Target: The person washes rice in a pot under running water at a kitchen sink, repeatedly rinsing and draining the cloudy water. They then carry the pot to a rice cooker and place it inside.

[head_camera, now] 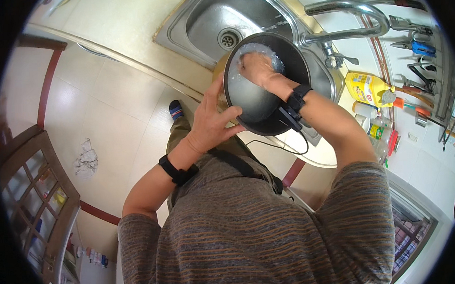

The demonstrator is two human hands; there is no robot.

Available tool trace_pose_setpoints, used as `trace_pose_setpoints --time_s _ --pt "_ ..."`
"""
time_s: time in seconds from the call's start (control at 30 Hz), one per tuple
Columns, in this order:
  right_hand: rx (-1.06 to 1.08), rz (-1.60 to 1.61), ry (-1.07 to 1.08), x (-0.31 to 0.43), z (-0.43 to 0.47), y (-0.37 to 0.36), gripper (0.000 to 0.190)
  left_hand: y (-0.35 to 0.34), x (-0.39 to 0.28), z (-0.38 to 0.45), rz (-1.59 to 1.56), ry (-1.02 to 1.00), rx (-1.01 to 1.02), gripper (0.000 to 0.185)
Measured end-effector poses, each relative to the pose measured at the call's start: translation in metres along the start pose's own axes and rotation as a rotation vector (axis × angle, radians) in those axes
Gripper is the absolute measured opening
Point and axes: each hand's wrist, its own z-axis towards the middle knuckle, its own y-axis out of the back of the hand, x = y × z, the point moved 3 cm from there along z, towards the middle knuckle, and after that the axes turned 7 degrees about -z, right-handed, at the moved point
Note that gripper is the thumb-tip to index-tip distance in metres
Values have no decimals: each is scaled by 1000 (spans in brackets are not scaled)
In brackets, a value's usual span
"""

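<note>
A dark round pot [300, 72], tilted toward me, is at the near edge of the stainless steel sink [203, 21]. Cloudy whitish water [248, 93] lies inside it. My left hand [210, 121] grips the pot's left side, thumb over the rim and fingers around the outside. From the right, my right hand [257, 66] reaches down into the pot. Its fingers are in the cloudy water beside a foamy, splashing patch, so whether they hold anything is hidden. Both wrists wear black straps, and a small black device with a cable hangs at the right one.
A chrome faucet [376, 19] arches at the sink's right. A yellow bottle [364, 87] and several jars [381, 131] stand along the tiled wall, where pliers [421, 48] and other tools hang. A crumpled cloth [86, 161] lies on the floor near a glazed wooden door [39, 184].
</note>
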Motion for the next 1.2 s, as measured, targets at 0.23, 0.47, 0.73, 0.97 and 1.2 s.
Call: trace_pose_setpoints --time_s 0.23,0.47,0.73,0.97,1.2 --pt "69 -51 50 3 -61 -41 80 0 -2 5 37 -25 -64 39" --pt "-84 -60 297 43 -62 -13 63 1 -1 5 46 -31 -56 39" --pt "-351 -391 469 35 -25 -12 52 0 -2 6 -69 1 -38 47" --pt "-278 -496 436 28 -7 -32 47 3 -6 11 -33 40 -32 43" --pt "-380 -244 504 -5 -67 19 43 10 -11 27 -43 74 6 40"
